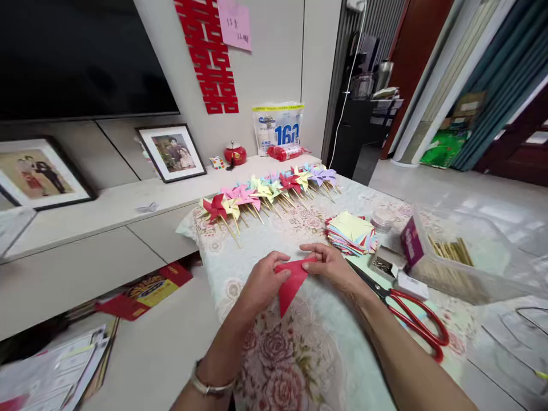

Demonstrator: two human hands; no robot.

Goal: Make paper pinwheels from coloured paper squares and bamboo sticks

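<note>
1. Left hand (pixel 268 282): fingers pinch the left part of a red paper (pixel 293 282), thumb on top.
2. Right hand (pixel 329 265): thumb and index finger pinch the same paper's upper right corner; remaining fingers partly hidden.
3. Red paper: pointed outline, located left of the paper stack (pixel 351 228) and nearer the wearer; contact with the flower-patterned bench (pixel 282 365) cannot be determined.
4. Small box (pixel 397 258) of metal pieces: right of the stack, slightly nearer the wearer.
5. Red-handled scissors (pixel 386 293): right of the stack, nearer the wearer than the box.
6. Clear tub (pixel 449 282) with sticks: farther right of the stack.
7. Pinwheels (pixel 246 195), multicoloured: left of and beyond the stack.
</note>
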